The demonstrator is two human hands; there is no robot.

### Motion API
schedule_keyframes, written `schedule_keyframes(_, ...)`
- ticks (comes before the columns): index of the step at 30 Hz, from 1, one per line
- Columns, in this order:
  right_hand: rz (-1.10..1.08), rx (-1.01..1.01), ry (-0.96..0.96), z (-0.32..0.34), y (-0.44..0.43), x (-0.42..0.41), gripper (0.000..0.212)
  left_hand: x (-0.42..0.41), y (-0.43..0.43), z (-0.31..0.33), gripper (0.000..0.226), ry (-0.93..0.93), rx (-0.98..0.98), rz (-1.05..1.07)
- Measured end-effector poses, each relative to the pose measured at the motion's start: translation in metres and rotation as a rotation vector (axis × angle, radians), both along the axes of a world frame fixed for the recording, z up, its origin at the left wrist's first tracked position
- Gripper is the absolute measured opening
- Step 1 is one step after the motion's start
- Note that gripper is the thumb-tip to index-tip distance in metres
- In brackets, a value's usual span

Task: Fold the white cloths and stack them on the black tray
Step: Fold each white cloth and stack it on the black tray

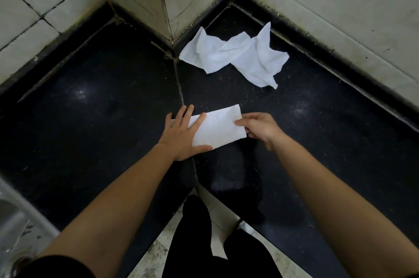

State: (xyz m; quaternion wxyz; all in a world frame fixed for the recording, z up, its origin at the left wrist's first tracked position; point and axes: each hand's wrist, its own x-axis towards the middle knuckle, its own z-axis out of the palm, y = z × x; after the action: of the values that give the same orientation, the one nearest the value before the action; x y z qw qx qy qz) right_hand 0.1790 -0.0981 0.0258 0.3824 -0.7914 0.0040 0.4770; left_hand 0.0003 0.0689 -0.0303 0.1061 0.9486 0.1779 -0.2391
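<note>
A folded white cloth (218, 127) lies as a narrow rectangle on the black counter (102, 96), near the middle. My left hand (182, 133) lies flat on its left end, fingers spread, pressing it down. My right hand (260, 129) pinches the cloth's right edge between thumb and fingers. Farther back, near the wall corner, a heap of crumpled white cloths (235, 55) lies unfolded. No black tray is visible in this view.
Tiled walls (317, 5) close the counter at the back, and a tiled pillar corner (167, 5) juts into it. A metal sink edge (13, 214) shows at the lower left. My dark-clothed legs (204, 243) and pale floor are below the counter's front edge.
</note>
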Motion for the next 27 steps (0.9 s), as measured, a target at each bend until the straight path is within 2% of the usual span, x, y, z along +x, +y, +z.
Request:
schedule_keyframes(3,0.013,0.097,-0.079,0.006,0.009,-0.015,0.023,-0.001,0.000,0.008,0.100,-0.073,-0.038,0.044)
schedule_keyframes(5,0.057,0.109,-0.207,0.007,0.018,-0.028,0.019,-0.011,0.004,0.016,0.086,-0.314,-0.072,0.251)
schedule_keyframes(7,0.141,0.102,-0.359,0.008,0.028,-0.044,0.020,-0.030,0.013,0.018,0.063,-0.554,-0.080,0.584)
schedule_keyframes(8,0.186,0.104,-0.422,0.009,0.034,-0.053,0.023,-0.040,0.020,0.018,0.051,-0.609,-0.167,0.794)
schedule_keyframes(10,0.275,0.122,-0.492,0.008,0.047,-0.073,0.029,-0.060,0.034,0.019,0.037,-0.623,-0.529,1.247)
schedule_keyframes(12,0.392,0.135,-0.540,0.003,0.059,-0.091,0.032,-0.073,0.045,0.018,0.038,-0.628,-0.768,1.487)
schedule_keyframes(14,0.517,0.142,-0.591,-0.005,0.071,-0.108,0.036,-0.079,0.051,0.017,0.041,-0.626,-0.827,1.506)
schedule_keyframes(18,0.668,0.128,-0.606,-0.027,0.087,-0.135,0.040,-0.078,0.051,0.015,0.041,-0.624,-0.809,1.464)
schedule_keyframes(21,0.706,0.120,-0.584,-0.036,0.089,-0.143,0.045,-0.078,0.051,0.016,0.038,-0.625,-0.831,1.463)
schedule_keyframes(23,0.699,0.165,-0.496,-0.034,0.086,-0.140,0.047,-0.078,0.051,0.017,0.035,-0.627,-0.846,1.450)
schedule_keyframes(25,0.650,0.246,-0.430,-0.033,0.078,-0.134,0.040,-0.080,0.051,0.017,0.032,-0.624,-0.846,1.436)
schedule_keyframes(27,0.611,0.347,-0.623,-0.035,0.064,-0.124,0.029,-0.081,0.049,0.017,0.028,-0.606,-0.840,1.399)
